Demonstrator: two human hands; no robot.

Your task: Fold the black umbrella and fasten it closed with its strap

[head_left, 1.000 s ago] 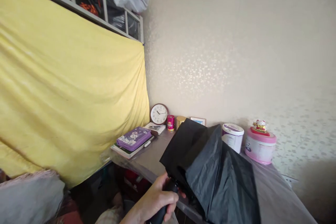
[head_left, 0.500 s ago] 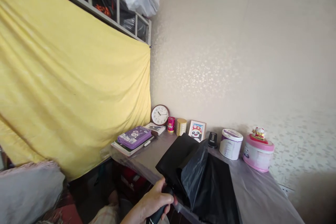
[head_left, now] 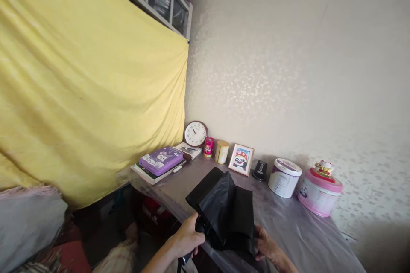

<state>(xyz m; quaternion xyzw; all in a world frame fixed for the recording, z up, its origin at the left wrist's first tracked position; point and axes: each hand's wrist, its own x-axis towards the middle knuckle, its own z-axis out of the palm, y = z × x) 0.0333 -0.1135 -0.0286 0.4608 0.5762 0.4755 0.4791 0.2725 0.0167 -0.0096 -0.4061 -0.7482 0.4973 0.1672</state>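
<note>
A black folding umbrella, closed but with its cloth loose in flaps, is held over the front edge of the table. My left hand is wrapped round its dark handle. On the other side, my right hand has its fingers closed on the edge of the black cloth; part of those fingers is hidden behind it. The umbrella's top points away from me toward the wall.
Along the wall stand a clock, a pink can, a yellow tin, a framed panda picture, a black object, a white tub and a pink tub. A purple case lies on books at left.
My right hand has come into view and taken hold of the umbrella's cloth. The cloth spreads less to the right than before. The camera view has shifted slightly.
</note>
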